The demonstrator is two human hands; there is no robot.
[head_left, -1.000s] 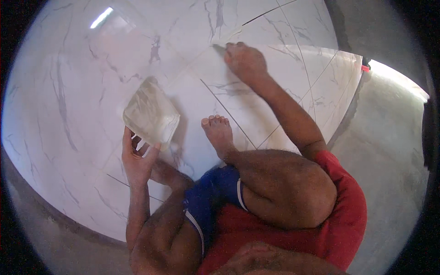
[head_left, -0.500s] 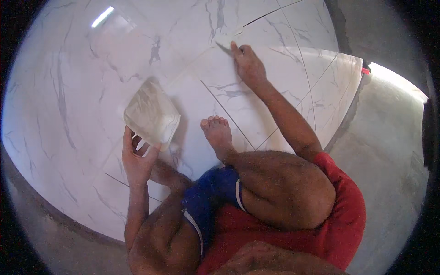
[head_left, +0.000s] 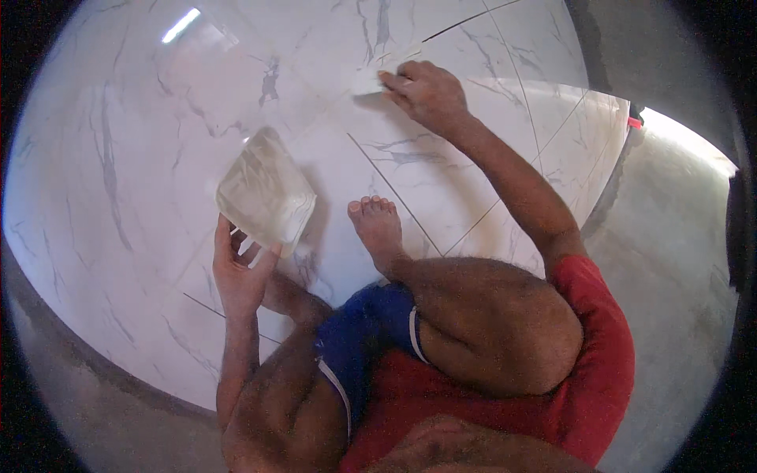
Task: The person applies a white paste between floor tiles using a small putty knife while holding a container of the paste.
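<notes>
My left hand (head_left: 239,274) grips the near edge of a translucent, square-sided plastic tub (head_left: 266,189), thumb and fingers apart around its rim. The tub is tilted above the white tiles, and whitish residue coats its walls. Farther off and to the right, my right hand (head_left: 432,96) is closed on a small flat scraper (head_left: 369,100). The scraper's blade lies low over a tile joint, with pale paste smeared beside it. Its handle is mostly hidden by my fingers.
Glossy white marble-patterned tiles (head_left: 150,205) spread around me, some joints dark and others pale. My bare foot (head_left: 377,225) rests between my hands. Grey concrete (head_left: 670,236) borders the tiles on the right, with a small red object (head_left: 634,123) at the tile edge.
My right hand has turned and shifted slightly away from me, its forearm swinging right. The scraper now lies flatter and farther left along the joint. My left hand and the tub barely moved.
</notes>
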